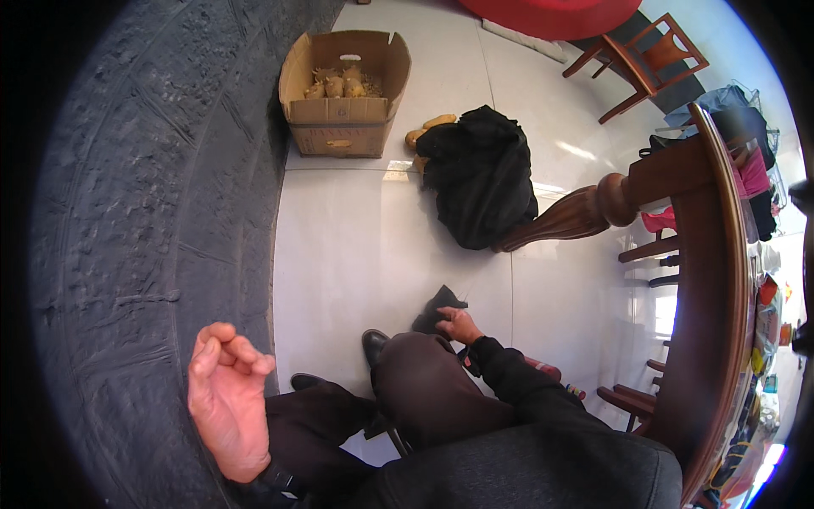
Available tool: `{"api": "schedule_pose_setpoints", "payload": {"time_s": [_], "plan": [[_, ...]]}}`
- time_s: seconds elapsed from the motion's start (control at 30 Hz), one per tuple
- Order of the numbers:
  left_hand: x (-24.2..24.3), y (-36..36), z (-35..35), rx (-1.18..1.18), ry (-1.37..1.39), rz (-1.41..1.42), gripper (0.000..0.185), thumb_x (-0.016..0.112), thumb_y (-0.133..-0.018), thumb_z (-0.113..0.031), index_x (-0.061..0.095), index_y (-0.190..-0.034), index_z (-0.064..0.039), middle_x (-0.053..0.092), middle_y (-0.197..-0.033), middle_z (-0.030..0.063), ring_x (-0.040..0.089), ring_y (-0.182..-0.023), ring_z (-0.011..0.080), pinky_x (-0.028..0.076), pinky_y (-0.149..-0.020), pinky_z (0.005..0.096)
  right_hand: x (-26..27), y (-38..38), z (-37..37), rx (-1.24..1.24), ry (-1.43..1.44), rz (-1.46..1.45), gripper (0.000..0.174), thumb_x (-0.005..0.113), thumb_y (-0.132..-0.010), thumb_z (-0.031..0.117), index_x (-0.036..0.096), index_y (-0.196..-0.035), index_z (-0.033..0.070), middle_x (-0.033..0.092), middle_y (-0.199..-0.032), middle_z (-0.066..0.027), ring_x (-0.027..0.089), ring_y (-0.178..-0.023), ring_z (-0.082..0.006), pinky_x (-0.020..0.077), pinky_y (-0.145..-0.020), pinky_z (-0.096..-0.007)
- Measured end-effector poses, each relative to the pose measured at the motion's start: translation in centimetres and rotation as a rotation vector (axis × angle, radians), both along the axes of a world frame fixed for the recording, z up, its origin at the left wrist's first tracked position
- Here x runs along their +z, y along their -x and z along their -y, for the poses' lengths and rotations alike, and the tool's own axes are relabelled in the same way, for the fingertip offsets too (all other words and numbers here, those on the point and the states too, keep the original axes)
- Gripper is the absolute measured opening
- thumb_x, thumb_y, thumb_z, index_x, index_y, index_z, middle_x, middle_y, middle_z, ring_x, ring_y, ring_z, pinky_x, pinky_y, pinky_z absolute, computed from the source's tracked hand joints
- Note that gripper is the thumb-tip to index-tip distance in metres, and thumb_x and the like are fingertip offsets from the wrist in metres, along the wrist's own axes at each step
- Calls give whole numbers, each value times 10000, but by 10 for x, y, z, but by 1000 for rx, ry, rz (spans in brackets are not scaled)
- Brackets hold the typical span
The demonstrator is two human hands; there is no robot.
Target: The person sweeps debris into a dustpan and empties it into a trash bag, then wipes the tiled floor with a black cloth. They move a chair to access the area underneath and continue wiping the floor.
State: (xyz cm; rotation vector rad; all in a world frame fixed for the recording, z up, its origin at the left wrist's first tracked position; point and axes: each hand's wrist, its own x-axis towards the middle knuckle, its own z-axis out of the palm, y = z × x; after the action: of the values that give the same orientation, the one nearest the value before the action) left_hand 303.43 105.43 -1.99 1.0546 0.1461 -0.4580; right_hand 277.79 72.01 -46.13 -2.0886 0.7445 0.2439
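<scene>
My left hand (230, 402) is raised at the lower left, palm up, with loosely curled fingers; I see nothing in its palm. In front of my right knee, my right hand (459, 324) has its fingers on a small piece of black cloth (440, 306), with fine loose threads showing at its edge. A larger heap of black cloth (484, 181) lies on the floor ahead, against a carved wooden table leg (563, 213). Part of the small cloth is hidden behind my knee and hand.
A cardboard box (340, 137) bearing writing holds several tan vegetables (343, 84). Similar vegetables (439, 121) lie beside the cloth heap. A dark, rough wall (146, 223) runs along the left. At right stand a wooden table (699, 305) and a chair (642, 67). A red cylinder (544, 369) is near my right forearm.
</scene>
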Motion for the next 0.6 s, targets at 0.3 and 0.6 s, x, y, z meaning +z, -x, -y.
{"api": "schedule_pose_setpoints", "payload": {"time_s": [0.3, 0.6], "plan": [[6, 0, 13, -217, -25, 50, 593, 654, -1061, -387, 590, -1506, -2, 728, -1351, 156, 709, -1150, 253, 544, -1041, 396, 209, -141, 38, -3, -361, 544, 302, 735, -1039, 87, 756, -1332, 15, 764, -1132, 20, 645, -1031, -53, 541, -905, -272], [-3, 11, 46, -460, -49, 40, 873, 714, -1043, -448, 314, -1733, -92, 556, -1565, 138, 519, -1485, 326, 462, -1172, 560, 452, -191, -25, 182, -551, 716, 330, 664, -1115, 112, 682, -1431, 21, 741, -1123, 22, 673, -1026, -59, 540, -943, -242]]}}
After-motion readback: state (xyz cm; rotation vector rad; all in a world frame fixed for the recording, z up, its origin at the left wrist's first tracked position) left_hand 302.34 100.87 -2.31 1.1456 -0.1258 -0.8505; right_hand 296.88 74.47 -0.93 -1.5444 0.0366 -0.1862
